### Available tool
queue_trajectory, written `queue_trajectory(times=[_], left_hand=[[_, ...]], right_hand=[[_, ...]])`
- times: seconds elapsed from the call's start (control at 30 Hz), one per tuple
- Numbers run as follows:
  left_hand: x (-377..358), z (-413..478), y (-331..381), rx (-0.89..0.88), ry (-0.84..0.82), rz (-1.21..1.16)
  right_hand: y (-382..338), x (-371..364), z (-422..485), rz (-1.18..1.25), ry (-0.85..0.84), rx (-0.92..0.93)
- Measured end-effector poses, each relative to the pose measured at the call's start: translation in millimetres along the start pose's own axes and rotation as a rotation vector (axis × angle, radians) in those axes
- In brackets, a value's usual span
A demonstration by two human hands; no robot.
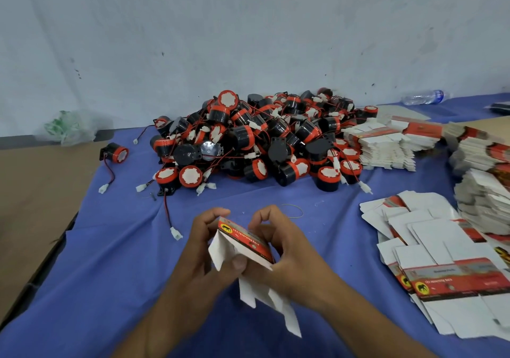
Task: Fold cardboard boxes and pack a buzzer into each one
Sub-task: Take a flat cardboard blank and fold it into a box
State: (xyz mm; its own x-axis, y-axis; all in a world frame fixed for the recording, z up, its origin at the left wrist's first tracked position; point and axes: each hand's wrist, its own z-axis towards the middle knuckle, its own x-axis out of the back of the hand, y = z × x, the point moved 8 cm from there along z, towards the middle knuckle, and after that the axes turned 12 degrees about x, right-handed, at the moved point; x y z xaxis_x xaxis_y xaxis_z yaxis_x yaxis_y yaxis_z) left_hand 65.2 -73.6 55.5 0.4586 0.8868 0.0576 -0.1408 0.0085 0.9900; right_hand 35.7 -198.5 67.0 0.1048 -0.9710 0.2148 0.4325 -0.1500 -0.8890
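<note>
Cardboard box: half-folded, held over blue cloth just in front of buzzer pile, white flaps hanging down. Left hand grips its left side, fingers curled over top edge, thumb on white panel. Right hand pinches the right end, fingers curled. Flat box blanks front-right of pile. Stray buzzer left of pile. Rubber band between pile and hands.

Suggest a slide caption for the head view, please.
Left hand and right hand grip a half-folded box before the buzzer pile.
</note>
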Motion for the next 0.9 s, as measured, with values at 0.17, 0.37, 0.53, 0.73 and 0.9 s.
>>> queue_trajectory(times=[0.17,0.37,0.53,0.73,0.9], left_hand=[[8.1,-5.3,-7.4,0.043,0.071,-0.096],[14.2,-4.5,2.5,-0.005,0.152,0.008],[11.5,-11.0,-7.7,0.111,0.129,-0.061],[-8.9,-2.9,8.5,0.075,-0.027,-0.011],[-13.6,-4.6,9.3,0.089,-0.011,0.120]], right_hand=[[2.4,-6.3,0.6,0.440,-0.124,-0.136],[11.5,-12.8,-6.8,0.194,-0.280,-0.147],[6.1,2.6,-2.1,0.492,-0.121,-0.146],[19.7,21.7,-0.1,0.530,0.273,-0.149],[17.8,18.4,-6.2,0.148,0.352,-0.057]])
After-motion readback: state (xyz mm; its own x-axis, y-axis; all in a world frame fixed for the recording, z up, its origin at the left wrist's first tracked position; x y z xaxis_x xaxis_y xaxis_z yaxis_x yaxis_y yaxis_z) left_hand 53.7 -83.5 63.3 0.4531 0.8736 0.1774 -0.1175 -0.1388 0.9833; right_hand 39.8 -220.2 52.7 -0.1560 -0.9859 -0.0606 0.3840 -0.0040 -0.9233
